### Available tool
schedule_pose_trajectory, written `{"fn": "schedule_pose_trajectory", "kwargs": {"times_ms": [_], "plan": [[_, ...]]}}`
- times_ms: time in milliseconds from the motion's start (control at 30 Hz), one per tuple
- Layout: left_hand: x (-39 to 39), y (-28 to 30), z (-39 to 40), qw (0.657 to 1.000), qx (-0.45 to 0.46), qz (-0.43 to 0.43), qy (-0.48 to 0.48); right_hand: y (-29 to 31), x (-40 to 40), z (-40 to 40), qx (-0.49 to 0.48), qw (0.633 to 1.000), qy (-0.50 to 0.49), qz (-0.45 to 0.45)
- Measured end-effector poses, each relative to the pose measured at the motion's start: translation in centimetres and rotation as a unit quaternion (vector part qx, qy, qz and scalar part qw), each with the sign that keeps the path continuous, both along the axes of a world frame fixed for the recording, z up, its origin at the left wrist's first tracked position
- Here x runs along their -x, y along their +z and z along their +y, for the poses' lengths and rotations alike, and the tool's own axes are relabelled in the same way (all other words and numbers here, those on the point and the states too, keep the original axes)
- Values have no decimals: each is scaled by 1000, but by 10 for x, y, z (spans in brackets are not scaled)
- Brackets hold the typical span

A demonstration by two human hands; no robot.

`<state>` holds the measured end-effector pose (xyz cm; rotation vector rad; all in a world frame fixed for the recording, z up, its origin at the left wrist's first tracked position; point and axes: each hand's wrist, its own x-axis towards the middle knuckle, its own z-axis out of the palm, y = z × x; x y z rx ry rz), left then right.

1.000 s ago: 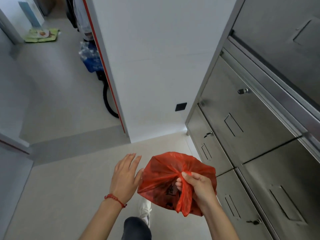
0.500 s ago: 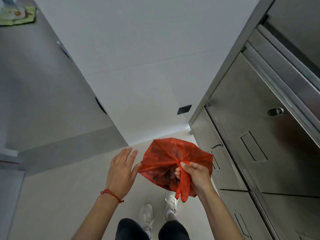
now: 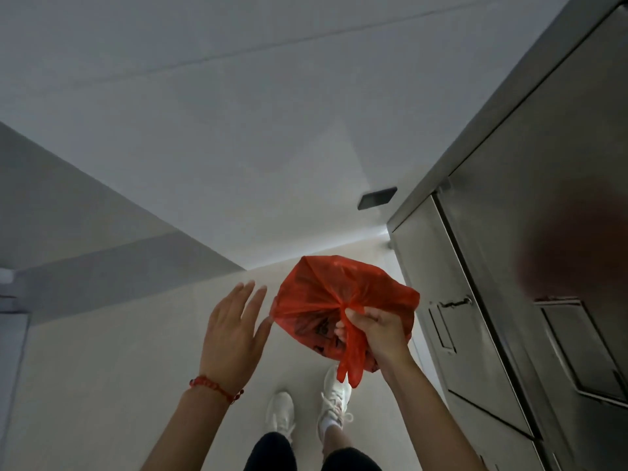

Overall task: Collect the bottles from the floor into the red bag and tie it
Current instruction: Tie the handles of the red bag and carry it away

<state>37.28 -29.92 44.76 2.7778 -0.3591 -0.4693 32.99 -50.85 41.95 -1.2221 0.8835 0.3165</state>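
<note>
The red bag (image 3: pixel 323 294) hangs in front of me, its mouth gathered into a twisted neck with loose ends dangling down. My right hand (image 3: pixel 377 331) grips that neck from the right. Dark shapes show through the plastic; I cannot tell what they are. My left hand (image 3: pixel 234 331) is held flat beside the bag with straight fingers, its thumb just touching the bag's left side. A red string bracelet sits on the left wrist. No bottle lies on the visible floor.
Steel locker doors (image 3: pixel 530 300) rise close on the right. A white wall (image 3: pixel 238 147) with a small black plate (image 3: pixel 376 197) stands ahead. My white shoes (image 3: pixel 306 413) stand on the pale floor (image 3: pixel 102 385) below the bag.
The view has swung right and closer to the wall and lockers; the corridor and its clutter have left the frame. Both hands keep the same hold and pose around the bag.
</note>
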Motion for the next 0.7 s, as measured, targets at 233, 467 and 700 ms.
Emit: {"fn": "schedule_pose_trajectory", "kwargs": {"times_ms": [233, 467, 700], "plan": [[-27, -90, -7, 1000, -3, 17, 8, -100, -28, -12, 12, 999, 9, 29], [-48, -188, -15, 1000, 1, 30, 0, -204, -51, -24, 30, 999, 17, 41], [-58, -293, -23, 999, -1, 39, -13, -306, -67, -38, 29, 999, 21, 40]]}}
